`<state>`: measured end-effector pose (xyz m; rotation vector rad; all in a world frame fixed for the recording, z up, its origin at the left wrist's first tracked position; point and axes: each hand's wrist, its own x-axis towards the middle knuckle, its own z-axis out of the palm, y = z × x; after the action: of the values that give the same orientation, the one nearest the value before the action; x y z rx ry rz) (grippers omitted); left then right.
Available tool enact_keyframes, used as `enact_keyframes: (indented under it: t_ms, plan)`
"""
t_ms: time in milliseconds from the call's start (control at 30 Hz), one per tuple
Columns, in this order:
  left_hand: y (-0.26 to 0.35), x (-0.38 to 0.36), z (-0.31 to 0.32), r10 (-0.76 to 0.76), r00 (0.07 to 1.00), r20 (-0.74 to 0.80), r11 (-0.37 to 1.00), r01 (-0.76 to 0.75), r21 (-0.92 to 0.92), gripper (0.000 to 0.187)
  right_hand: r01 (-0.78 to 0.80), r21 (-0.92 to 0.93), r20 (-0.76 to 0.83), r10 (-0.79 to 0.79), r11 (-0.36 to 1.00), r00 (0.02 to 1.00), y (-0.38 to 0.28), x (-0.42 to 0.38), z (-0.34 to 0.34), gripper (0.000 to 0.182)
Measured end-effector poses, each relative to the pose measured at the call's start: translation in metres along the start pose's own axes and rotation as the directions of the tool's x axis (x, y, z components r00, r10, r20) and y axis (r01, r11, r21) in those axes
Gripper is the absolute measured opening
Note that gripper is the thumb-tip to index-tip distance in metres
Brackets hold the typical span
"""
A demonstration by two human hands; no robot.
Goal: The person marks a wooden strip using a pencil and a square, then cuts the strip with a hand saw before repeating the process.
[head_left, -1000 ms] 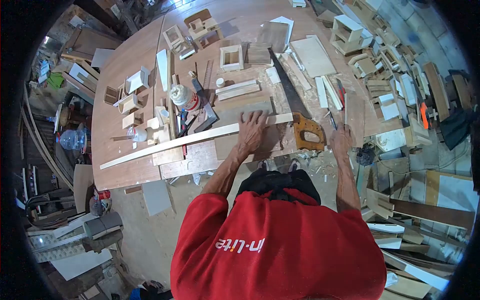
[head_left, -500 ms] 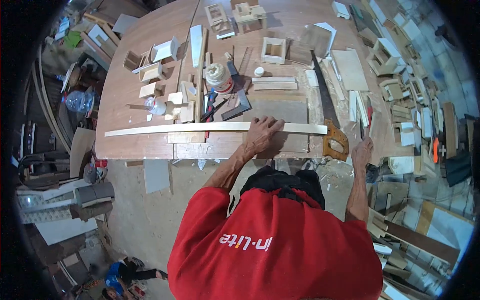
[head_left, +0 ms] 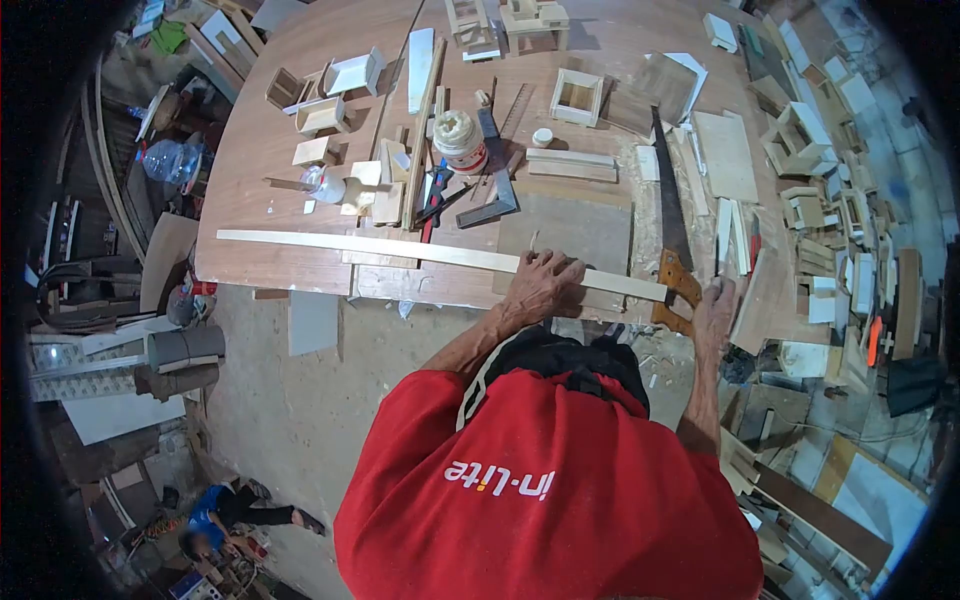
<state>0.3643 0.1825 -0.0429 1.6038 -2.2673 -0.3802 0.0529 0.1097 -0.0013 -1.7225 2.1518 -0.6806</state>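
My left hand presses down on a long, thin, pale wooden strip, its fingers bent over the wood close to the table's front edge. The strip runs left across the table, and its right end meets the wooden handle of a hand saw. Just right of that handle is my right hand, with curled fingers. A thin dark thing points up from them, too small to name. The saw's dark blade lies away from me. Beyond the strip lie a metal try square and an open jar of pale paste.
Small wooden furniture-like pieces stand around the worktable. A red-handled tool lies by white strips on the right. Wood offcuts crowd the floor there. Another person is on the floor at lower left.
The view has shifted and turned slightly. My right hand has moved left, closer to the saw handle. My left hand stays on the strip.
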Motion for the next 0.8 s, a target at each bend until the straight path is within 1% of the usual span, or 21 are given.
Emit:
enact_keyframes:
  t_ms: [33, 67, 100, 133, 167, 200, 233, 267, 300, 367, 400, 433, 467, 500, 533, 567, 633, 667, 700, 733, 800]
  plan:
    - [0.004, 0.002, -0.004, -0.007, 0.996, -0.085, 0.999, 0.01, 0.034, 0.074, 0.006, 0.001, 0.008, -0.006, 1.0, 1.0, -0.002, -0.003, 0.006, 0.024]
    - [0.006, 0.004, -0.007, -0.01, 0.986, -0.169, 0.997, 0.022, 0.068, 0.069, 0.025, 0.193, 0.073, -0.04, 0.981, 0.997, -0.002, -0.006, 0.014, 0.023]
    - [0.003, 0.005, -0.002, -0.016, 0.986, -0.168, 0.997, 0.028, 0.07, 0.069, 0.028, 0.38, 0.129, -0.082, 0.925, 0.988, -0.004, -0.009, 0.02, 0.021]
    - [-0.001, 0.006, 0.005, -0.049, 0.985, -0.166, 0.996, 0.061, 0.064, 0.061, 0.047, 0.433, 0.135, -0.116, 0.9, 0.984, -0.023, -0.016, 0.016, 0.02]
    - [-0.004, 0.006, 0.012, -0.081, 0.983, -0.163, 0.994, 0.091, 0.058, 0.053, 0.047, 0.434, 0.137, -0.117, 0.9, 0.984, -0.025, -0.018, 0.021, 0.02]
    - [-0.002, 0.008, 0.011, -0.081, 0.983, -0.162, 0.994, 0.091, 0.059, 0.053, 0.057, 0.443, 0.157, -0.14, 0.895, 0.978, -0.027, -0.021, 0.026, 0.02]
    - [-0.001, 0.009, 0.01, -0.112, 0.981, -0.158, 0.991, 0.121, 0.052, 0.046, 0.068, 0.452, 0.176, -0.163, 0.89, 0.971, -0.028, -0.023, 0.029, 0.021]
    - [0.001, 0.009, 0.008, -0.143, 0.978, -0.154, 0.987, 0.151, 0.046, 0.039, 0.128, 0.245, 0.137, -0.165, 0.961, 0.977, -0.029, -0.027, 0.031, 0.021]
    - [0.004, 0.011, -0.002, -0.141, 0.978, -0.155, 0.988, 0.15, 0.048, 0.039, 0.128, 0.247, 0.135, -0.165, 0.961, 0.977, -0.033, -0.031, 0.032, 0.021]
    - [0.005, 0.008, -0.029, -0.175, 0.962, -0.209, 0.984, 0.175, -0.017, 0.034, 0.225, 0.261, -0.049, -0.219, 0.939, 0.974, -0.041, -0.039, 0.033, 0.023]
    - [-0.012, 0.003, -0.036, -0.276, 0.923, -0.266, 0.949, 0.219, -0.227, 0.031, 0.225, 0.265, -0.049, -0.22, 0.938, 0.974, -0.045, -0.043, 0.03, 0.023]
    - [-0.039, -0.003, -0.042, -0.383, 0.874, -0.3, 0.873, 0.236, -0.427, 0.028, 0.144, 0.315, -0.004, -0.151, 0.938, 0.989, -0.051, -0.047, 0.025, 0.023]
    - [-0.066, -0.01, -0.039, -0.346, 0.744, -0.571, 0.938, 0.287, -0.195, 0.023, 0.061, 0.359, 0.046, -0.083, 0.931, 0.995, -0.053, -0.051, 0.022, 0.023]
    - [-0.076, -0.014, -0.07, -0.277, 0.644, -0.713, 0.937, 0.344, -0.054, 0.026, 0.061, 0.362, 0.046, -0.083, 0.93, 0.995, -0.052, -0.054, 0.022, 0.023]
    - [-0.108, -0.031, -0.07, -0.438, 0.576, -0.69, 0.807, 0.59, -0.02, 0.032, 0.047, 0.378, 0.064, -0.077, 0.925, 0.995, -0.049, -0.056, 0.024, 0.023]
    - [-0.124, -0.034, -0.078, -0.567, 0.376, -0.732, 0.607, 0.792, -0.063, 0.041, 0.035, 0.393, 0.078, -0.072, 0.919, 0.994, -0.045, -0.056, 0.026, 0.023]
    - [-0.143, -0.044, -0.098, -0.708, 0.203, -0.677, 0.319, 0.947, -0.05, 0.043, 0.022, 0.403, 0.1, -0.068, 0.915, 0.993, -0.026, -0.058, 0.041, 0.023]
    - [-0.159, -0.053, -0.1, -0.704, 0.202, -0.68, 0.32, 0.946, -0.05, 0.043, 0.007, 0.411, 0.126, -0.064, 0.912, 0.99, -0.016, -0.058, 0.049, 0.024]
    - [-0.178, -0.065, -0.094, -0.766, 0.259, -0.589, 0.302, 0.953, 0.027, 0.044, 0.007, 0.414, 0.125, -0.064, 0.91, 0.99, -0.016, -0.059, 0.051, 0.024]
    - [-0.181, -0.068, -0.097, -0.819, 0.305, -0.486, 0.292, 0.951, 0.106, 0.045, 0.005, 0.42, 0.129, -0.065, 0.908, 0.989, -0.018, -0.062, 0.051, 0.024]
    - [-0.169, -0.055, -0.103, -0.821, 0.309, -0.48, 0.319, 0.946, 0.063, 0.045, 0.005, 0.43, 0.126, -0.066, 0.903, 0.99, -0.027, -0.064, 0.05, 0.025]
